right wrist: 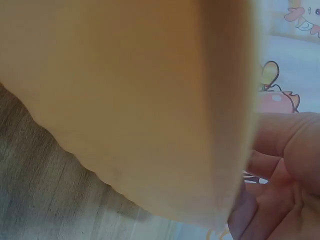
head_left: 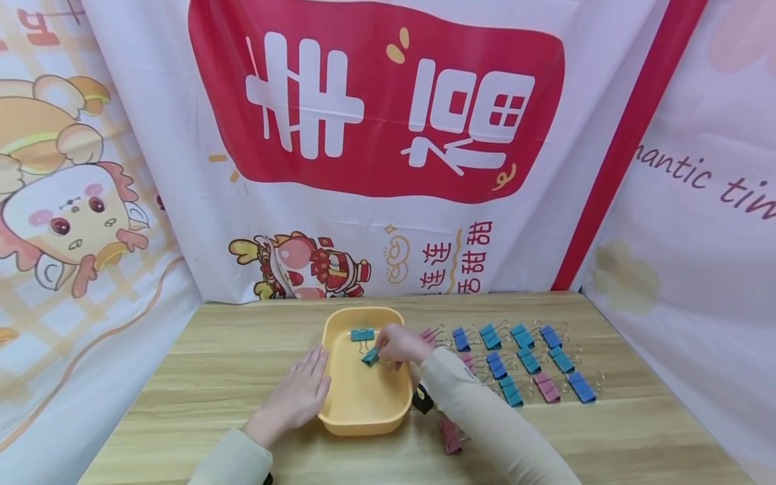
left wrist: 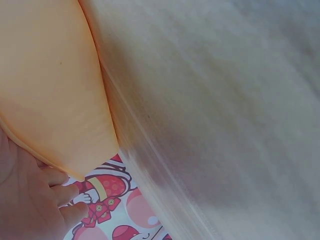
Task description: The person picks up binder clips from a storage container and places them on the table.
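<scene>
A yellow plastic bin (head_left: 364,404) stands on the table. My left hand (head_left: 297,387) rests with fairly straight fingers against its left rim; those fingers also show beside the bin wall in the left wrist view. My right hand (head_left: 403,345) reaches over the right rim and pinches a teal binder clip (head_left: 370,357) at its fingertips, low inside the bin. Just behind it, another teal binder clip (head_left: 362,334) lies on the bin floor. Something pink shows under the right hand, mostly hidden. In the right wrist view the bin wall blocks the fingertips.
Right of the bin, several blue, teal and pink binder clips (head_left: 529,361) lie in rough rows, some behind the right sleeve (head_left: 485,404). A pink binder clip (head_left: 450,434) lies near the front, with a black object (head_left: 422,400) by the bin. Printed cloth (head_left: 376,215) hangs behind the table.
</scene>
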The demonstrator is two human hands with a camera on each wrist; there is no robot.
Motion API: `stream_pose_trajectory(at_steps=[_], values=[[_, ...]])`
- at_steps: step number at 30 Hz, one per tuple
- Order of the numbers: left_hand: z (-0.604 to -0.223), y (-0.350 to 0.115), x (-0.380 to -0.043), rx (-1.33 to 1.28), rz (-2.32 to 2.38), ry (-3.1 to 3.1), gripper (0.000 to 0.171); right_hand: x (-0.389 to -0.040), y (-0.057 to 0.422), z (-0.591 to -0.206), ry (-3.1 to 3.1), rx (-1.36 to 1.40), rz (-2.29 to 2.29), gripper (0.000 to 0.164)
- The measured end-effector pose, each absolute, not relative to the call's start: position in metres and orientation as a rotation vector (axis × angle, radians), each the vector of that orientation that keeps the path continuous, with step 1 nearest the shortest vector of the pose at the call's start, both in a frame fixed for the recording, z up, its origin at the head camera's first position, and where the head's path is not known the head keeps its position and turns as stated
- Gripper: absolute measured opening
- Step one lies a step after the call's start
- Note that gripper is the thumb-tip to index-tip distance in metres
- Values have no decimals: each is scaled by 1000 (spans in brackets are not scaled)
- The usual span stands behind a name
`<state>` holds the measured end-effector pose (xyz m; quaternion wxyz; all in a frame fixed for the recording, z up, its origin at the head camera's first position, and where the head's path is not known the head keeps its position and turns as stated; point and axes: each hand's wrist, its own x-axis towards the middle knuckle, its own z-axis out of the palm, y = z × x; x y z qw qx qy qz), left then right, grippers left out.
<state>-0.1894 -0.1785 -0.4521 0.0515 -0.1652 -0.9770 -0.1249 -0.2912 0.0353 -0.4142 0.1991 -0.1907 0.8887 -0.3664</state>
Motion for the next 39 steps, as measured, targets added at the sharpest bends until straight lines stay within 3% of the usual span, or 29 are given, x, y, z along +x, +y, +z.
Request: stream_pose_trajectory(at_steps=[15,33,39], values=[[-452,-178,-189,-474,-398,-2999,53,-289,32,-419,2607,-592,-848,7],[-450,-178,-188,-476,-402,-2995,54,-292,44,-423,2400,-577,-1220,11],[-452,-178,-188,-482,-401,-2981,53,-295,49,-424,2370,-540,-1288,6]])
